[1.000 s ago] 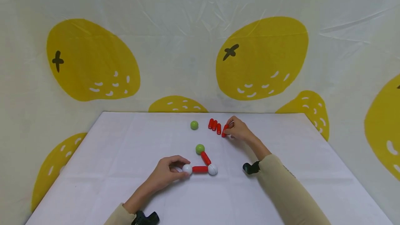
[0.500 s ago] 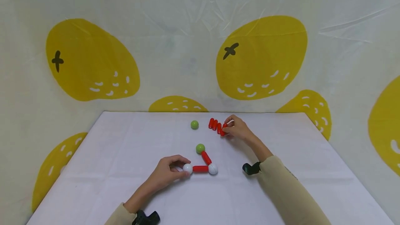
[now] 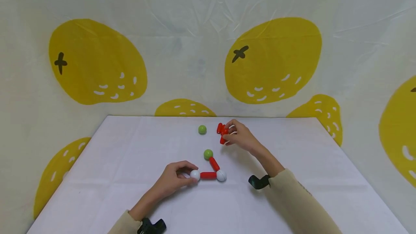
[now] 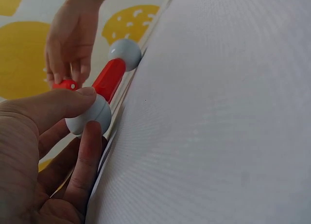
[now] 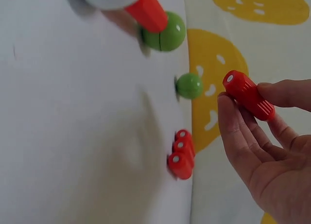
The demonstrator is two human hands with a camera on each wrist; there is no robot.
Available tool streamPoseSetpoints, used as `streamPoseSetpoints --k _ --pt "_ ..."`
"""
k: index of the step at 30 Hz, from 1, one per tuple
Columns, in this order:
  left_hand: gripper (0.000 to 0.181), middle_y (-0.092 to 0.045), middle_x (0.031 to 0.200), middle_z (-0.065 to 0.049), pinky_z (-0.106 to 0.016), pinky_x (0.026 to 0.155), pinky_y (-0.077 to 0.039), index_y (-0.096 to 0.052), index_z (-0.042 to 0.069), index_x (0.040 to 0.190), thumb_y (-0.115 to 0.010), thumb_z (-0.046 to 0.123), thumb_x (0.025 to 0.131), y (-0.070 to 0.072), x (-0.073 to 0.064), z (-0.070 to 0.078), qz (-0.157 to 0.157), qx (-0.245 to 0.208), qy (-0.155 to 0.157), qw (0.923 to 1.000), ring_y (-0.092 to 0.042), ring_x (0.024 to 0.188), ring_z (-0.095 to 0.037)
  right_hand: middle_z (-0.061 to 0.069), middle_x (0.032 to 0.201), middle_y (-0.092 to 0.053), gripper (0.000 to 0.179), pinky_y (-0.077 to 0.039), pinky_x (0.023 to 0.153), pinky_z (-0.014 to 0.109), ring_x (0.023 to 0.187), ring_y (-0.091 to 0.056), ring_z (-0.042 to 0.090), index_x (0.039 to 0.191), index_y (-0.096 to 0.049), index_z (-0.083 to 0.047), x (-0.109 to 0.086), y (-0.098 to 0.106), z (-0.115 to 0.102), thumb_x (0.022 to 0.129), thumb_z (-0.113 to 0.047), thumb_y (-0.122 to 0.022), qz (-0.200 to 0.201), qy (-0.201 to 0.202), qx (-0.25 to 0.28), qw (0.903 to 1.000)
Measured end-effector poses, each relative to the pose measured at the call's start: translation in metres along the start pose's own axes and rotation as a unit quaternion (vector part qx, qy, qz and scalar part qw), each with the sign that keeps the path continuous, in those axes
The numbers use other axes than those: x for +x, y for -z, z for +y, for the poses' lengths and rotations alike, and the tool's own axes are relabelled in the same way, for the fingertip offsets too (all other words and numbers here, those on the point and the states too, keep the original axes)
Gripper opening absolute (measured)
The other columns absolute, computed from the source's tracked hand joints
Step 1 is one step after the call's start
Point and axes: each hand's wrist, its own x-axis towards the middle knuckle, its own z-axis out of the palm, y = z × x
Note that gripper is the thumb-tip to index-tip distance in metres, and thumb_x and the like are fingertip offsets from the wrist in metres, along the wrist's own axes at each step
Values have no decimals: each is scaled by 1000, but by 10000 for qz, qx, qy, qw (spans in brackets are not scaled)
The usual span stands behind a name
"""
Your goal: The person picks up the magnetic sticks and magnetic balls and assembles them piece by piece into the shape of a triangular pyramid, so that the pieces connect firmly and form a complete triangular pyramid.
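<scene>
My left hand (image 3: 172, 180) pinches a white ball (image 3: 195, 175) between thumb and fingers, low over the table. From that ball a red magnetic rod (image 3: 208, 175) runs right to a second white ball (image 3: 221, 175). A further red rod (image 3: 214, 164) slants from there up to a green ball (image 3: 208, 154), making a bent chain. My right hand (image 3: 242, 138) pinches a loose red rod (image 5: 249, 95) between thumb and fingers; in the right wrist view it is raised off the table. Three red rods (image 5: 181, 165) lie side by side on the table beyond it.
A loose green ball (image 3: 202, 129) sits near the far edge of the white-covered table (image 3: 97, 161), left of the red rods. Behind the table hangs a pale curtain (image 3: 185, 46) printed with yellow fruit. Each wrist wears a dark camera (image 3: 259, 182).
My right hand has moved left with the red rod, from the right end of the row to in front of the other rods. The left hand and the chain have stayed put.
</scene>
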Motion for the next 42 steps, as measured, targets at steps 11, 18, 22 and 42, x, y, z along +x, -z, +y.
streamPoseSetpoints --k 11,18,22,42 --pt "33 -74 108 1 -22 74 -58 -75 21 115 -85 30 85 1 2 -2 -27 155 -13 9999 -65 95 -11 16 110 -67 29 -63 84 44 87 -73 20 122 -53 -6 -20 -25 -2 97 -9 -67 -285 173 152 9993" --pt "33 -74 111 -2 -21 74 -58 -75 20 115 -85 28 85 1 3 -1 -34 43 50 10000 -66 96 -13 16 112 -69 35 -64 83 42 90 -71 20 124 -53 -5 -23 -40 -2 95 -11 -71 -403 93 292 9987" --pt "33 -74 112 -3 -21 74 -57 -75 18 115 -86 25 85 1 1 1 -2 -32 75 10000 -66 97 -15 14 112 -69 34 -64 82 39 92 -71 20 124 -54 -6 -25 -46 -1 95 -12 -71 -472 76 312 9984" --pt "33 -75 110 -2 -21 74 -58 -76 19 114 -86 28 84 0 4 -4 -8 72 16 10000 -66 95 -11 8 106 -71 30 -62 82 32 85 -70 16 121 -56 -10 -29 -58 7 95 -12 -71 -527 262 195 9981"
